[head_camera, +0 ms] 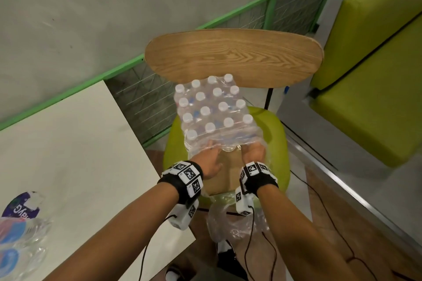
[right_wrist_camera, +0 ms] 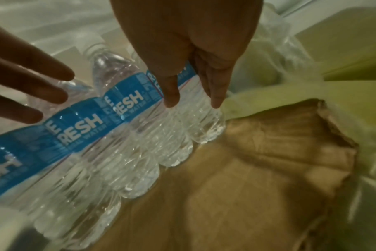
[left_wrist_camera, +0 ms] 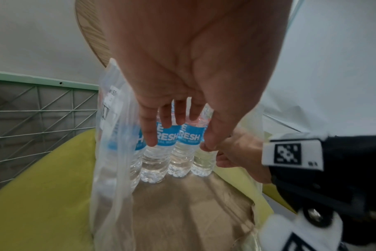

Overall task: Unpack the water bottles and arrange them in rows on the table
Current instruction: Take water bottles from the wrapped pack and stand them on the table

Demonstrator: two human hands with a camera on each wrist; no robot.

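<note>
A white table [head_camera: 68, 148] fills the left of the scene, with crumpled clear wrap and blue labels [head_camera: 20, 230] lying at its near left corner. To its right stands a chair [head_camera: 233, 57] with a wooden back and a green seat, and a green bench [head_camera: 374, 89] runs along the far right. On the chair seat sits the pack of water bottles [head_camera: 214, 112], white caps up, in clear plastic wrap [head_camera: 258, 141] that is torn open at the near end; the bottles stand on a brown cardboard sheet [head_camera: 225, 175] whose near part lies bare. More loose clear plastic [head_camera: 230, 221] hangs below the seat's near edge. The left hand [head_camera: 211, 162] reaches into the open end, its grip open with fingers [left_wrist_camera: 148, 129] straight and spread just in front of the blue labels of the nearest bottles; whether they touch cannot be told. The right hand [head_camera: 253, 151] reaches in beside it, fingers [right_wrist_camera: 172, 91] pointing down against the right-hand bottle of the near row, its grip not closed around anything visible.
</note>
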